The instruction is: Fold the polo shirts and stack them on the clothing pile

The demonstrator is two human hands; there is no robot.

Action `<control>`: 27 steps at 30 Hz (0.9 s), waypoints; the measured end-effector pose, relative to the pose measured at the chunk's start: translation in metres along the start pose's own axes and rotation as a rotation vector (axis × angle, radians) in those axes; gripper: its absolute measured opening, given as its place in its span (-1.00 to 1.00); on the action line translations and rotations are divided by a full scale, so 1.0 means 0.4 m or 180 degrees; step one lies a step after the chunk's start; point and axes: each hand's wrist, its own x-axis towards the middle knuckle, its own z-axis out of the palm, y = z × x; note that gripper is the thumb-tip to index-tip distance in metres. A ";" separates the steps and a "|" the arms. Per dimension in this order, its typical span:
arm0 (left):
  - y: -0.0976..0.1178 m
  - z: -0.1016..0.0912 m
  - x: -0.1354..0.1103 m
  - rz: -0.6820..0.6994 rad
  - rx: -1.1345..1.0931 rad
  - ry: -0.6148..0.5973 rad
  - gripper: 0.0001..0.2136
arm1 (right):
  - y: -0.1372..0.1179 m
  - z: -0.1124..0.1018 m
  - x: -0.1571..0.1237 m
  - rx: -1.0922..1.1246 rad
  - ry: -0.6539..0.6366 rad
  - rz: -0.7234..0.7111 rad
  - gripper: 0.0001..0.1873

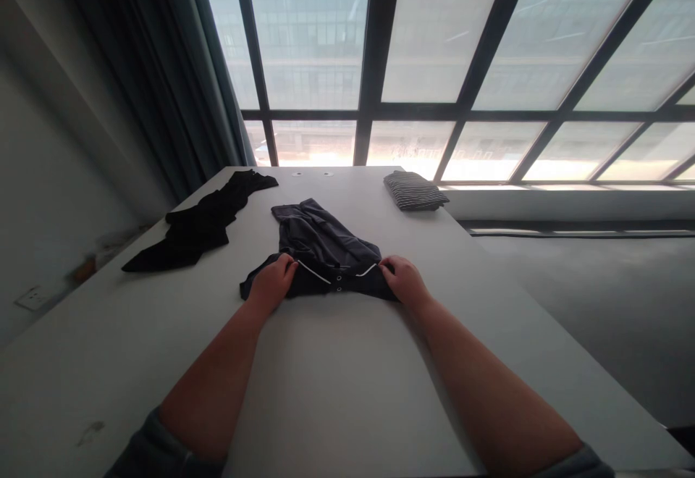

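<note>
A dark grey garment with white piping and small buttons, probably a pyjama shirt (320,253), lies partly folded on the white table (337,384). My left hand (274,282) pinches its near edge left of the buttons. My right hand (405,281) holds the same edge on the other side, with the fingers curled over the cloth. Both forearms reach in from the bottom of the view. The part of the garment under my hands is hidden.
A crumpled black garment (200,221) lies on the table's left side. A folded striped dark garment (413,190) sits near the far edge. A wall with a socket (32,298) stands to the left, and a floor lies beyond the right edge.
</note>
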 end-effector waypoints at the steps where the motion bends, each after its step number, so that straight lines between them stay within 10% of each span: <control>1: 0.000 -0.002 -0.001 -0.0013 0.0002 0.0125 -0.73 | 0.001 0.000 0.001 0.0086 0.0113 0.0044 -0.82; 10: -0.003 0.003 0.002 -0.0172 0.0198 0.0445 -0.61 | -0.022 -0.022 -0.001 0.0563 0.0862 0.0469 -0.68; 27: -0.020 -0.012 0.013 -0.0724 0.0041 0.0676 -0.57 | -0.029 -0.054 -0.005 0.0990 -0.0455 0.0475 -0.41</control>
